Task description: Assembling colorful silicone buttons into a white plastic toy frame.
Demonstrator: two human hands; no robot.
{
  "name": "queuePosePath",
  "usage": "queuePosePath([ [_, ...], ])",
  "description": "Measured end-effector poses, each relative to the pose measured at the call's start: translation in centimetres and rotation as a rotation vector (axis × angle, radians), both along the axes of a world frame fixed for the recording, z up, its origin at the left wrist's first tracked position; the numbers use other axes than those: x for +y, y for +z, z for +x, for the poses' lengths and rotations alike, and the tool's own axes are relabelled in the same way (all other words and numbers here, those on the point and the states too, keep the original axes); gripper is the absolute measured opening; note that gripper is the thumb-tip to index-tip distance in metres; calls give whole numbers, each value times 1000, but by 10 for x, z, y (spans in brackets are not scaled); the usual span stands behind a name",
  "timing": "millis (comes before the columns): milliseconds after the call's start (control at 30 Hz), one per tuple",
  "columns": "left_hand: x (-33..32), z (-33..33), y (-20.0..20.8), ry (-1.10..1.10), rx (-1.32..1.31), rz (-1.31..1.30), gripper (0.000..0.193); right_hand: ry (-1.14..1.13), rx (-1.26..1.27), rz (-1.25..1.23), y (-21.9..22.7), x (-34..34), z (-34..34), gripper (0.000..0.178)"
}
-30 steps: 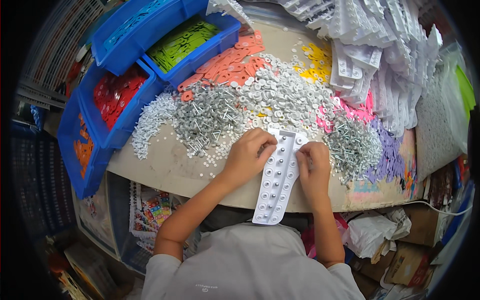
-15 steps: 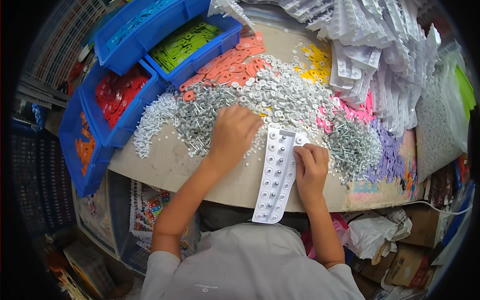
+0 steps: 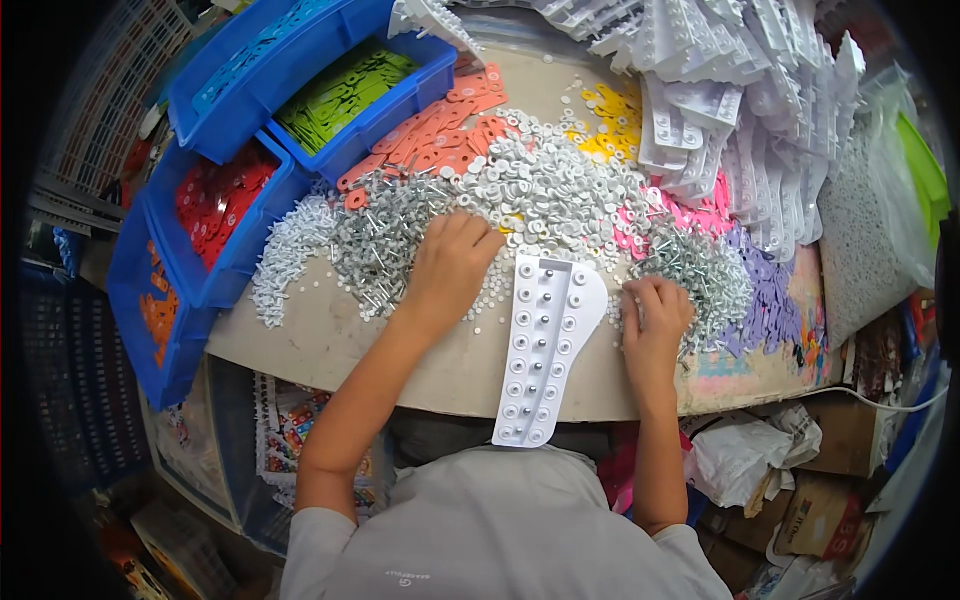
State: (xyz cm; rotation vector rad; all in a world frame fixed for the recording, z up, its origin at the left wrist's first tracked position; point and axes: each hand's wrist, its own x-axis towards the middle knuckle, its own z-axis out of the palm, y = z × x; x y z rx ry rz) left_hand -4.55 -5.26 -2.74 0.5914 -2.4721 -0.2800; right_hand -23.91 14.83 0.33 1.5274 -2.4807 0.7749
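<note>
A white plastic tray (image 3: 540, 350) stands tilted in front of me, its lower end at the table's edge by my shirt. Rows of round white caps line its two sides, and metal pins run down the middle groove. My left hand (image 3: 455, 265) rests at the near edge of a pile of grey metal screws (image 3: 385, 235), beside white round caps (image 3: 550, 180); its fingers are bent together and their tips are partly hidden. To the right of the tray, apart from it, my right hand (image 3: 660, 310) touches the edge of another screw pile (image 3: 700, 280), thumb apart from the bent fingers.
Blue bins (image 3: 290, 180) at the left hold green, red, orange and blue pieces. Coral pieces (image 3: 445, 135), yellow pieces (image 3: 612, 115) and purple pieces (image 3: 765, 290) lie around the piles. White trays (image 3: 750, 130) are stacked at the back right, near a clear bag (image 3: 870, 220).
My right hand has let go of the tray and moved right to the screw pile. My left hand stays by the left pile, its fingers lower. The whole view has shifted slightly.
</note>
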Motion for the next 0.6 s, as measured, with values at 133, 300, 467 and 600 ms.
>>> queuePosePath([
  [133,1,0,0,-5,-5,-11,14,78,-30,-46,3,-21,-5,18],
  [300,0,3,1,10,-24,5,12,255,-14,59,0,-42,-15,16],
  [467,8,5,14,57,44,151,12,275,-43,72,-6,-45,-21,12],
  [600,29,16,42,30,216,777,13,259,-60,-50,-14,-44,-22,10],
])
